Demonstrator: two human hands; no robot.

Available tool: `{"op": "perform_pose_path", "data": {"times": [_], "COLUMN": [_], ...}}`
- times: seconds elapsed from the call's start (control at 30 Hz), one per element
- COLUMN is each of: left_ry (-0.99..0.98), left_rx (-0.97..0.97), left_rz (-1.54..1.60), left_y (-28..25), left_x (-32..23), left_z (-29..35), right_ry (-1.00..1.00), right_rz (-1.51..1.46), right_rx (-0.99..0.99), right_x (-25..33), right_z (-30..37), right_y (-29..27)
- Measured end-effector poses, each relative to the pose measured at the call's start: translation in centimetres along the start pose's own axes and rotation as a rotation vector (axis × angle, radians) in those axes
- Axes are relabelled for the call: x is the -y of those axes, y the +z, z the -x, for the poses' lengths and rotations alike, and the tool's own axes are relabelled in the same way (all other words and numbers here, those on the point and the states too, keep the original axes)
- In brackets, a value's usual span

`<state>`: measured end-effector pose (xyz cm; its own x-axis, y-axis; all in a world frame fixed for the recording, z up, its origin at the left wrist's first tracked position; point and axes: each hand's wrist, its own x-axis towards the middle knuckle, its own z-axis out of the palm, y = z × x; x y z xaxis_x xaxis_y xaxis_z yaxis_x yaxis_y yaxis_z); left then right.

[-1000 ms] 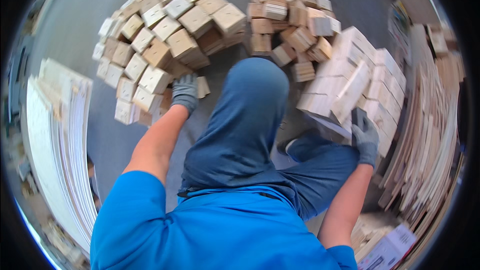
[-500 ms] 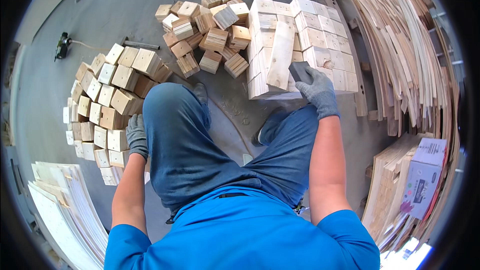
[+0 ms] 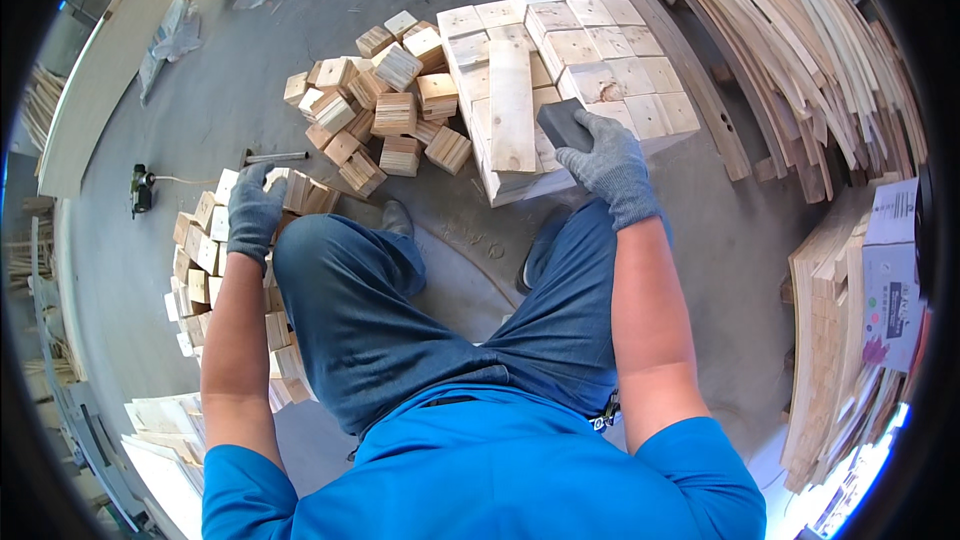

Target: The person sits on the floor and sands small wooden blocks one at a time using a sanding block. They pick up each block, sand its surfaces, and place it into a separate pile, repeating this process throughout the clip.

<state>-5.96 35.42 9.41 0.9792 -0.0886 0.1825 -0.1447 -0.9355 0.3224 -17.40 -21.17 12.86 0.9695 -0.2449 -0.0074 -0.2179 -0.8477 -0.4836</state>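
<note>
Viewpoint: I am looking down past a blue shirt and blue jeans toward the grey floor.
Right hand: grey-gloved, it is gripping a dark grey block between thumb and fingers.
Block position: it is showing over the near side of the squared stack, just right of a flat board; I am not managing to tell whether it is touching the stack.
Left hand: also gloved, it is curving loosely at the left pile, released, thumb and fingers parted; whether it is touching a block I cannot tell.
Flat board: it is lying on top of the squared stack.
Middle pile: jumbled wooden blocks are lying between the left pile and the squared stack.
Far left: a dark tool with a thin cord is sitting on the floor.
Right side: long wood strips are lying heaped beyond the stack, and I am seeing a pale purple carton nearer the shirt.
</note>
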Motion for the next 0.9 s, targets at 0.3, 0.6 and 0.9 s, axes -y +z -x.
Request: {"op": "perform_pose_path", "data": {"times": [0.3,0.6,0.9], "left_ry": [0.261,0.332,-0.045], "left_rx": [0.08,0.272,0.284], "left_rz": [0.125,0.063,0.021], "left_y": [2.4,9.4,14.4], "left_x": [-19.5,-25.5,-18.7], "left_z": [-5.0,-4.8,-12.7], "right_ry": [0.165,0.213,0.259], "right_rz": [-0.233,-0.267,-0.383], "right_rx": [-0.323,-0.305,-0.308], "right_x": [-2.9,-4.6,-6.1], "right_z": [0.3,1.7,2.8], "right_y": [-0.9,-2.0,-2.9]}}
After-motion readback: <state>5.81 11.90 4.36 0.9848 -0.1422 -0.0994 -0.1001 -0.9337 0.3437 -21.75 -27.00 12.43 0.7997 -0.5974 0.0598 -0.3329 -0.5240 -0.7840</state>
